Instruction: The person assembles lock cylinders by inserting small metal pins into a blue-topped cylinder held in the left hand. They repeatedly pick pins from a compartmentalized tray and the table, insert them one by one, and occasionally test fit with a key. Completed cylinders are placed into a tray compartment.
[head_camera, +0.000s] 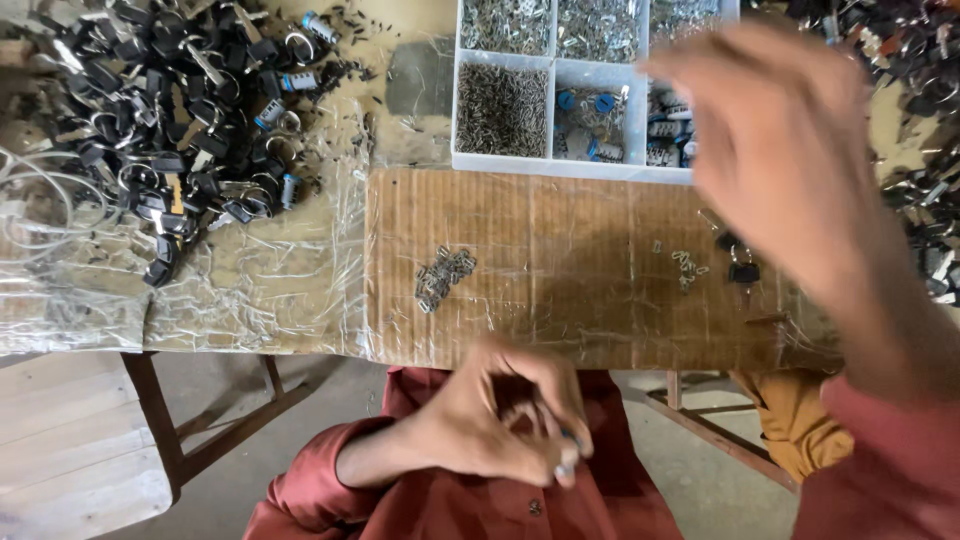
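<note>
Left hand (500, 420) pinches closed on a small blue-tipped metal lock cylinder (566, 462), probably light, rigid, slick; right hand (790, 150) hovers open, blurred.

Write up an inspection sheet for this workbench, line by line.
Surface: corrugated cardboard sheet beside crinkled clear plastic film on a wooden table.
Job's things: small part, blurred, pinched in left hand; compartment tray of small metal pieces and blue-capped lock cylinders.
Clutter: pile of black-headed keys and rings; loose metal pins; small clips; more dark parts at right.
Grippers: right hand raised over the tray's right end, blurred, seemingly empty.
Cables: nothing seen.
Surroundings: wooden table legs, concrete floor below.
</note>
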